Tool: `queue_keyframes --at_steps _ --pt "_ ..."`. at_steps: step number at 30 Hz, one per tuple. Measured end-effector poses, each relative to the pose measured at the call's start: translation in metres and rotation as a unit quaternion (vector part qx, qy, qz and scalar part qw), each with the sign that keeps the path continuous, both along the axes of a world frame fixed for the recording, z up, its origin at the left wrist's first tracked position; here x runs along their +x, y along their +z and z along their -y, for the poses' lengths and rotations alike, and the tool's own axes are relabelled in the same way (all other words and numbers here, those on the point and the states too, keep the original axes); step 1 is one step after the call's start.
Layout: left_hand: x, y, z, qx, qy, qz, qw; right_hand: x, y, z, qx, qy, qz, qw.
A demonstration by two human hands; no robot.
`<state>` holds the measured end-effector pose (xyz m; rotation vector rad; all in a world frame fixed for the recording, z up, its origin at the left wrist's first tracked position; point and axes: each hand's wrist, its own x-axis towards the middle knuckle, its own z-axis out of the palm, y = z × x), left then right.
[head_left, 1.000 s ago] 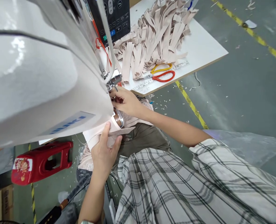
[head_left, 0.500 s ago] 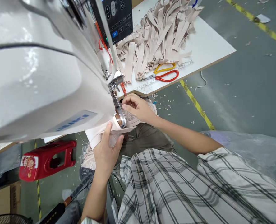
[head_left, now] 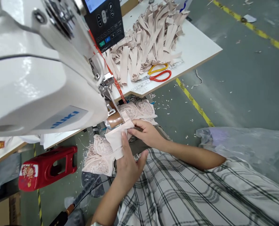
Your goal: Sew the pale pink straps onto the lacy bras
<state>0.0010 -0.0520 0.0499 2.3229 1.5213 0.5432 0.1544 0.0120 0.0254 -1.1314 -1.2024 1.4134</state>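
Observation:
A pale pink lace bra (head_left: 103,153) hangs across my lap, just off the free end of the sewing machine's metal arm (head_left: 114,120). Its lace cups show on both sides of my hands. My right hand (head_left: 150,134) pinches the edge of the smooth band between thumb and fingers. On the band's flat face lies the index finger of my left hand (head_left: 130,164). That hand's thumb stands apart, and its other fingers are mostly hidden, seemingly under the cloth. Above my hands is the white sewing machine head (head_left: 45,91).
Cut beige fabric strips (head_left: 153,37) are heaped on the white table (head_left: 200,47). Scissors with red and yellow handles (head_left: 159,75) lie near its edge. A dark control panel (head_left: 104,25) stands behind the machine. Below left is a red plastic stool (head_left: 47,168).
The bra band has come off the machine arm toward my body. My right hand has moved down and taken its edge; my left hand has shifted right. The view has turned slightly.

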Motion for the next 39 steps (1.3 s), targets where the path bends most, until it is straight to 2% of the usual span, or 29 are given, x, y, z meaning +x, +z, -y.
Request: queue_keyframes --at_steps 3,6,8,10,12,16,19,21,22,24,27,29,33,35,36,38,39 --pt "0.001 0.002 0.005 -0.071 -0.032 0.048 0.996 0.013 0.003 0.001 0.030 -0.007 -0.003 1.000" --pt "-0.009 0.009 0.000 -0.148 -0.044 0.098 0.983 0.027 0.008 -0.001 0.076 0.027 0.011 0.997" --pt "-0.017 0.016 -0.008 -0.129 -0.039 0.113 0.984 0.033 0.012 -0.002 0.106 0.058 0.032 0.992" --pt "-0.023 0.024 -0.019 -0.051 -0.038 0.118 0.991 0.037 0.017 -0.004 0.130 0.094 0.055 0.985" --pt "-0.024 0.032 -0.030 0.007 -0.072 0.127 0.989 0.039 0.022 -0.004 0.150 0.135 0.074 0.977" --pt "-0.021 0.043 -0.051 -0.026 -0.191 0.114 0.975 0.043 0.030 -0.004 0.209 0.211 0.149 0.943" --pt "-0.023 0.043 -0.058 -0.042 -0.185 0.057 0.980 0.047 0.033 -0.002 0.262 0.241 0.243 0.902" --pt "-0.028 0.039 -0.058 -0.038 -0.177 0.014 0.983 0.048 0.032 -0.001 0.312 0.229 0.302 0.871" --pt "-0.031 0.036 -0.057 -0.018 -0.184 0.004 0.983 0.049 0.031 0.000 0.343 0.215 0.325 0.855" --pt "-0.037 0.030 -0.053 0.070 -0.214 0.011 0.974 0.049 0.028 0.001 0.401 0.175 0.354 0.827" --pt "-0.042 0.021 -0.045 0.219 -0.250 0.042 0.942 0.048 0.020 0.003 0.463 0.131 0.354 0.802" --pt "-0.043 0.018 -0.041 0.254 -0.252 0.050 0.932 0.047 0.015 0.005 0.489 0.115 0.332 0.799" --pt "-0.044 0.021 -0.040 0.278 -0.243 0.052 0.928 0.045 0.011 0.007 0.541 0.090 0.304 0.779" --pt "-0.046 0.022 -0.041 0.290 -0.246 0.046 0.924 0.046 0.014 0.007 0.522 0.102 0.307 0.790" --pt "-0.047 0.021 -0.041 0.288 -0.244 0.045 0.925 0.047 0.016 0.006 0.489 0.116 0.307 0.808" --pt "-0.048 0.014 -0.037 0.262 -0.208 0.060 0.940 0.047 0.019 0.005 0.376 0.149 0.292 0.867" --pt "-0.047 0.007 -0.033 0.248 -0.164 0.081 0.951 0.045 0.020 0.004 0.299 0.157 0.268 0.902"
